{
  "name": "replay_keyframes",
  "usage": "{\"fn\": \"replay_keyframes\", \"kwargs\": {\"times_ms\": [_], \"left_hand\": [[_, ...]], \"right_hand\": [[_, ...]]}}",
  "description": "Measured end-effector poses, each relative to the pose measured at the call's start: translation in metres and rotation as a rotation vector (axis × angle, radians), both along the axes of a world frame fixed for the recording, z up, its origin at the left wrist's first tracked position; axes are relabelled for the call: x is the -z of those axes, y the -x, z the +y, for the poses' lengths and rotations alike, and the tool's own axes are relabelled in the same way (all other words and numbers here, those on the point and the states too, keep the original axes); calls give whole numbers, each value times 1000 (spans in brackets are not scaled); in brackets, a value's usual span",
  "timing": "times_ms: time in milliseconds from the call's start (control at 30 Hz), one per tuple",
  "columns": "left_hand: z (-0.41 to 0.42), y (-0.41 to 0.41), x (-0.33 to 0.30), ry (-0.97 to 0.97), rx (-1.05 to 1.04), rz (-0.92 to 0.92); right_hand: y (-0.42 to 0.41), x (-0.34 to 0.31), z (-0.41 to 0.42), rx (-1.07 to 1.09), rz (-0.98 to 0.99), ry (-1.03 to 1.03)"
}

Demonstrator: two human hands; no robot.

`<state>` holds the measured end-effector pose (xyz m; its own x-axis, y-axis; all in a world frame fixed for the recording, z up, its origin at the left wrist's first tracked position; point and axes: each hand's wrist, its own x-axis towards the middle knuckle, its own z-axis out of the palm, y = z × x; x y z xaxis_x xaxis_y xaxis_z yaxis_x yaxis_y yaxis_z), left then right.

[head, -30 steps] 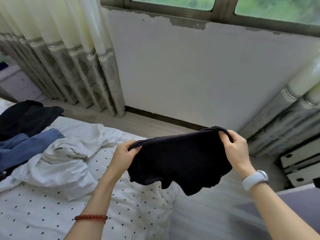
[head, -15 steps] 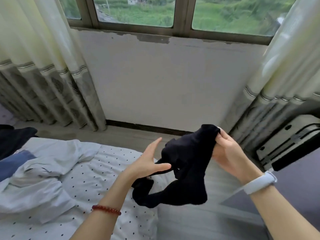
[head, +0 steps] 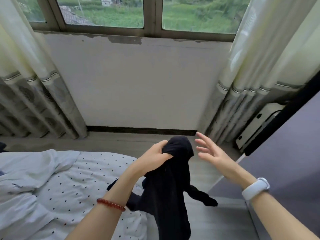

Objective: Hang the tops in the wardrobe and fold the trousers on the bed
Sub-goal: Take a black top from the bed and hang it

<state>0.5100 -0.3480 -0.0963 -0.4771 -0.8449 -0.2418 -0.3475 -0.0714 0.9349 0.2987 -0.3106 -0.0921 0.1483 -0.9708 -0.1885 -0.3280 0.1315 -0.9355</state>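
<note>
A black garment (head: 170,187) hangs bunched in the air beyond the right edge of the bed (head: 72,191). My left hand (head: 154,157) grips its upper end, and the rest droops down past my left forearm. My right hand (head: 210,154) hovers just to the right of the garment's top with its fingers spread, holding nothing. A white garment (head: 29,172) lies crumpled on the dotted sheet at the left.
The white wall below the window (head: 135,87) faces me, with curtains (head: 34,104) at both sides. Grey floor runs between bed and wall. A dark purple-grey panel (head: 287,153) stands at the right, with a white device (head: 259,123) behind it.
The garment passed from my right hand to my left hand. My right hand let go and opened. The camera tilted up and to the right, away from the pile of clothes.
</note>
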Motion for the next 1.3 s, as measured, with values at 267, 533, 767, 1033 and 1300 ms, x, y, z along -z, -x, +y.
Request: {"fn": "replay_keyframes", "kwargs": {"times_ms": [267,533,767,1033,1300], "left_hand": [[2,9,-13,-37,-52,129],[5,24,-16,-156,-310,328],[1,2,-13,-199,-359,213],[-7,-45,11,-131,-661,105],[2,-21,39,4,-34,-448]], "right_hand": [[-14,15,10,186,-76,93],[-28,30,19,-69,1,-84],[-3,26,10,196,504,221],[66,10,9,660,514,257],[53,-11,12,79,790,471]]}}
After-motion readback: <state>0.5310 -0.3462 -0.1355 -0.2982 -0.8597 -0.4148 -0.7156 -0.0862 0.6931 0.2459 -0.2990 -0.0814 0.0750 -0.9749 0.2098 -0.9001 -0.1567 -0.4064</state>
